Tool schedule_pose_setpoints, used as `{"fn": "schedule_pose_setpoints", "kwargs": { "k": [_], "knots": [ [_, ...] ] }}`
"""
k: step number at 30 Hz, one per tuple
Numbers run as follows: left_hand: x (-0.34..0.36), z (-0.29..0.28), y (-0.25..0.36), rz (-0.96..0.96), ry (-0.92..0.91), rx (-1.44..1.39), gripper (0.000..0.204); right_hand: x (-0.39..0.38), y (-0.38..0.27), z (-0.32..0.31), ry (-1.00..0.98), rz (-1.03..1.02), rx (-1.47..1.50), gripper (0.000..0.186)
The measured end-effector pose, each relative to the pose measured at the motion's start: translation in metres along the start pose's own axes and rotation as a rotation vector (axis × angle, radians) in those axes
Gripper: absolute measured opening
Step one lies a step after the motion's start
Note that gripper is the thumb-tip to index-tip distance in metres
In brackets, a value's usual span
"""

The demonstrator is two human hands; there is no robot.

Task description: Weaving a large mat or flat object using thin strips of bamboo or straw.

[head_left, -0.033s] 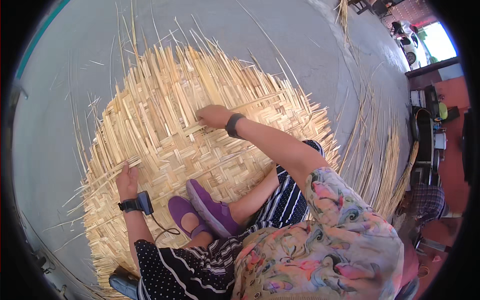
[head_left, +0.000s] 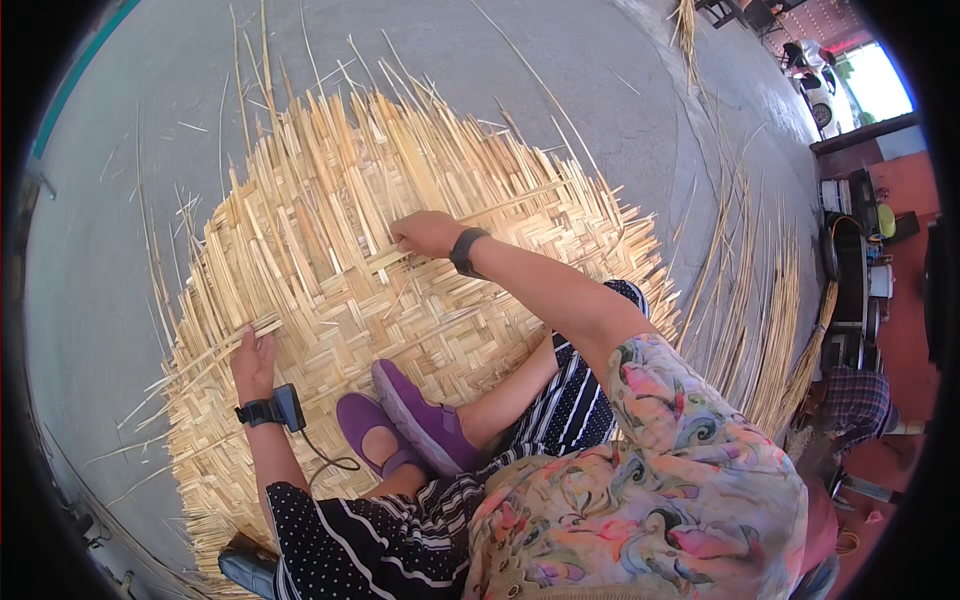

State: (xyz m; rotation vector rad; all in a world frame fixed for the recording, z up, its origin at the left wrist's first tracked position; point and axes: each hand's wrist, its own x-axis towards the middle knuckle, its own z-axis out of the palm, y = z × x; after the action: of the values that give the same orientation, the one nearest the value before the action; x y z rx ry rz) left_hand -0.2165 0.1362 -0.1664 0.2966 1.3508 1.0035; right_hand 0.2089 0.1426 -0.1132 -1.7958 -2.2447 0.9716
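While the left hand [head_left: 254, 364] touches straw strips [head_left: 267, 325], grip unclear, the right hand [head_left: 428, 233] pinches a pale strip [head_left: 386, 260].

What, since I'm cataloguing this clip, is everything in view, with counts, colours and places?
Floor: one, grey, around the mat
Woven mat: one, straw-yellow, centre
Loose straw strips: many, straw-yellow, right of the mat
Car: one, white, far upper right
Round object: one, green, right side
Plaid garment on another person: one, dark, lower right
Background items: several, mixed colours, right side, too small to tell
Shoes: two, purple, on the mat
Trousers: one pair, black and white, on the legs
Top: one, multicoloured floral, lower right
Wristbands: two, black, one per wrist
Left hand: one, bare, at the mat's left
Right hand: one, bare, over the mat's middle
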Motion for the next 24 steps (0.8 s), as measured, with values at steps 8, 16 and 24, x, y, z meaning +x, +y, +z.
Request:
{"fn": "schedule_pose_setpoints", "kwargs": {
  "k": [8, 16, 24],
  "knots": [
    [-0.021, 0.022, 0.009, 0.166, 0.222, -0.228, 0.028, 0.005, -0.001, -0.012, -0.195, 0.052, 0.251, 0.016],
    [-0.032, 0.027, 0.008, 0.105, 0.128, -0.092, 0.029, 0.013, -0.020, -0.002, -0.221, 0.049, 0.272, 0.016],
    [-0.035, 0.034, 0.015, 0.047, 0.148, -0.294, 0.031, 0.014, -0.022, 0.000, -0.227, 0.095, 0.171, 0.020]
  ]
}}
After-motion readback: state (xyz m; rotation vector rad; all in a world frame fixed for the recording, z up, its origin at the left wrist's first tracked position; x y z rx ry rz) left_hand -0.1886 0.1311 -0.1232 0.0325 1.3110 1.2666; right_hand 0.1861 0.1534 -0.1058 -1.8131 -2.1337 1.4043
